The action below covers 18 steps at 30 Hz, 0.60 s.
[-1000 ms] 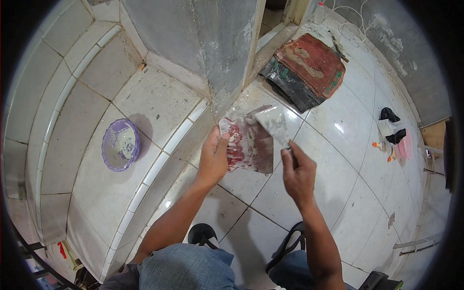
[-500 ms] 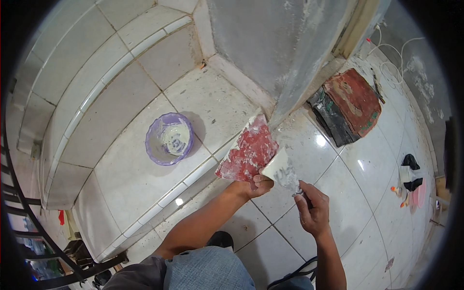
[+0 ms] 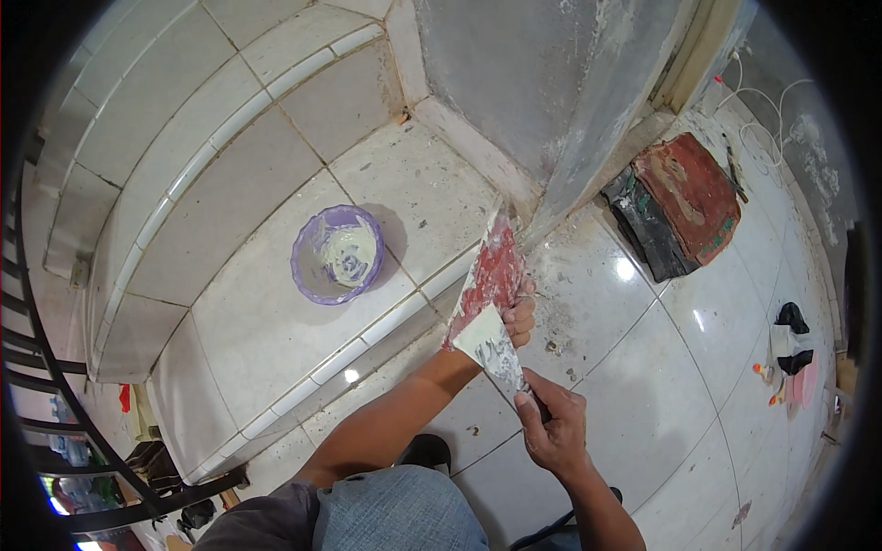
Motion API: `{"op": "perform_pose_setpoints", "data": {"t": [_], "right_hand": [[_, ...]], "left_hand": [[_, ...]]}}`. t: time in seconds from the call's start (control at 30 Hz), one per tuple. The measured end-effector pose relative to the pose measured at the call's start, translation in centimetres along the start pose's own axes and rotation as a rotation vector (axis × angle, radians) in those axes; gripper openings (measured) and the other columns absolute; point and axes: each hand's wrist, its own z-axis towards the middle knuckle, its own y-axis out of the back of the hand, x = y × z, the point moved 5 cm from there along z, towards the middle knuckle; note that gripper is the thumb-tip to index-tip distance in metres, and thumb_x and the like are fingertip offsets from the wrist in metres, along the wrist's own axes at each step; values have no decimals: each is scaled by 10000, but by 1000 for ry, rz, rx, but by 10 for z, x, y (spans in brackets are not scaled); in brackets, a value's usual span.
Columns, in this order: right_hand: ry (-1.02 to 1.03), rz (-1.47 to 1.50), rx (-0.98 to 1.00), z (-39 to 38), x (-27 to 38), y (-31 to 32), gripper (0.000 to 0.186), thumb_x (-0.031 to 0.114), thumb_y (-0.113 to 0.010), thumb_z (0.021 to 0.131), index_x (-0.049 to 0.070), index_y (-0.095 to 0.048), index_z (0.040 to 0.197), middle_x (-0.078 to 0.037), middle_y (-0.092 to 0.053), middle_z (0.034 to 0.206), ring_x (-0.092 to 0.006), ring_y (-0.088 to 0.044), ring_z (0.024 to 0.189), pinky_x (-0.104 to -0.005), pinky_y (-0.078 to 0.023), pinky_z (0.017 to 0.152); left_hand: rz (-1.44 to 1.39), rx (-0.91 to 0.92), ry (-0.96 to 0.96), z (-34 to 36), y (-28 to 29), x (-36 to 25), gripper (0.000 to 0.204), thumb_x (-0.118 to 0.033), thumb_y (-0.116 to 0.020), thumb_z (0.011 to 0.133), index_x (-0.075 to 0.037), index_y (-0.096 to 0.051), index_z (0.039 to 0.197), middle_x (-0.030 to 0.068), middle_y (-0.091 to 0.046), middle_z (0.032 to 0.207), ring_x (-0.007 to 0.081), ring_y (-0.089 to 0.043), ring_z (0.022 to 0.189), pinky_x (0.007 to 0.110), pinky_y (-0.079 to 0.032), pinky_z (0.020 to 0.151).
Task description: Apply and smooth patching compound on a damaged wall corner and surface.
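Observation:
My left hand (image 3: 520, 317) is closed around a red board (image 3: 496, 268) smeared with white paste, which tilts up beside the step's edge. In my right hand (image 3: 555, 424) I grip a putty knife (image 3: 499, 356) by its handle, most of which my fingers hide. A thick layer of white paste coats its wide blade, which lies over the near end of the red board. Whether blade and board touch, I cannot tell. A purple scalloped bowl (image 3: 308, 278) with white paste inside stands on the tiled step, left of both hands.
The tiled step (image 3: 243, 363) ends in a raised rim near my left arm. A grey wall (image 3: 496, 83) rises beyond. Reddish and black folded sheets (image 3: 687, 197) lie at right, with white cable (image 3: 767, 106) behind. Black railing (image 3: 78, 413) stands at far left.
The putty knife in my right hand has moved left over the near end of the red board. My left hand has turned the board more edge-on, and its fingers now show. The view has shifted slightly.

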Motion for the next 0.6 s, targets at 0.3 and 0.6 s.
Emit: {"op": "perform_pose_setpoints", "data": {"t": [0.3,0.6], "right_hand": [[-34,21,-14,8,16,2,282,45,-605,858,-34,-625,1128,-101,-559,622,-134,-497,484,-275,-396,490],[-40,17,-74,17,23,11,292,78,-596,876,-44,-623,1139,-71,-510,588,-113,-455,492,-265,-369,498]], "left_hand": [[304,-35,-119,-3,-3,-6,260,-182,-651,827,-118,-515,1039,-13,-456,715,124,-427,589,262,-344,505],[259,-187,-173,-8,8,3,366,-414,-524,933,-61,-502,1026,11,-432,568,124,-473,462,246,-352,360]]}}
